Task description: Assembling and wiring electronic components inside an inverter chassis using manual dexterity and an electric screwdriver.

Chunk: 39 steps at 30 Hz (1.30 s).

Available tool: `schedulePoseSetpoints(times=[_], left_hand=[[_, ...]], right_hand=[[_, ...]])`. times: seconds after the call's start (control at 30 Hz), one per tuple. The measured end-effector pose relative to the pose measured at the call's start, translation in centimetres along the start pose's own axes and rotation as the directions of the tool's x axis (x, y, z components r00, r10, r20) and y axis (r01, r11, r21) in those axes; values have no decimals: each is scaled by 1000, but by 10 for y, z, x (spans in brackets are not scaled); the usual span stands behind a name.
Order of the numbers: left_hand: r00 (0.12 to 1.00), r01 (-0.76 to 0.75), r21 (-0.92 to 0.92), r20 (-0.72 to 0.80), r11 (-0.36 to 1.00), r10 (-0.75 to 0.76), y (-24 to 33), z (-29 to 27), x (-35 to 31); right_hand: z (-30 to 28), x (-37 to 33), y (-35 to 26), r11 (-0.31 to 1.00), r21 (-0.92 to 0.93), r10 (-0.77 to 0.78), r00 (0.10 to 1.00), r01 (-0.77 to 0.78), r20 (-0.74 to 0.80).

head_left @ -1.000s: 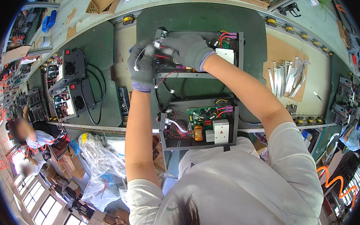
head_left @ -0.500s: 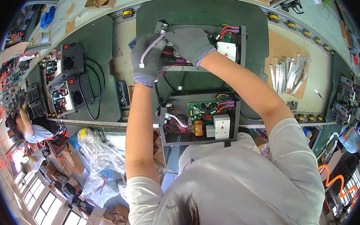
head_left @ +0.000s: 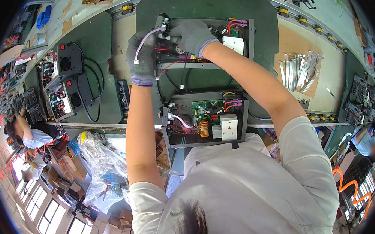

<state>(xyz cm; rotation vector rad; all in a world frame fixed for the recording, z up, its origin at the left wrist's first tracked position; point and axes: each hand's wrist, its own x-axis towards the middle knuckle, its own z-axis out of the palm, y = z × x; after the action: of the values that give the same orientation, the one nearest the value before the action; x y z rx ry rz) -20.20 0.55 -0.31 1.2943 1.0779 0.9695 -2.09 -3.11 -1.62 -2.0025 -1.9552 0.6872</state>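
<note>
An open metal chassis (head_left: 207,66) with circuit parts lies on the green board at the far side. At its left end, a pale purple cable (head_left: 145,42) runs from a small circuit piece to a loose white plug over my left glove. My left hand (head_left: 142,56), in a grey glove, curls round the outer side of that end; its fingertips are partly hidden. My right hand (head_left: 191,35), also gloved, reaches in from the other side, its bent fingers close to the connectors. What its fingertips grip is hidden. A second open chassis (head_left: 206,120) sits nearer my body.
Two black power units (head_left: 71,80) with cords stand on the left board. Metal strips (head_left: 301,72) lie on cardboard (head_left: 282,45) at right. Rollers (head_left: 303,20) line the far rail. Plastic bags (head_left: 103,167) lie below the bench at left. Other people work at both sides.
My right fingers have come away from the cable's upper end and sit to its right. My left hand has shifted slightly left. The cable now shows in a wider curve.
</note>
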Motion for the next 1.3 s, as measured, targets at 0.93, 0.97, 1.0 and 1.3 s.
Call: schedulePoseSetpoints(times=[0.93,0.97,1.0,1.3], left_hand=[[998,55,-149,18,987,-53,-18,-4,8],[998,55,-149,21,987,-52,-18,-4,8],[998,53,-113,27,992,-50,-17,-3,8],[999,37,-18,13,999,-37,-12,-3,2]], right_hand=[[4,11,-14,980,-197,55,990,-29,129],[2,12,-14,984,-177,34,991,-10,131],[3,14,-15,984,-176,34,991,-11,129],[-1,14,-20,986,-166,47,994,-29,103]])
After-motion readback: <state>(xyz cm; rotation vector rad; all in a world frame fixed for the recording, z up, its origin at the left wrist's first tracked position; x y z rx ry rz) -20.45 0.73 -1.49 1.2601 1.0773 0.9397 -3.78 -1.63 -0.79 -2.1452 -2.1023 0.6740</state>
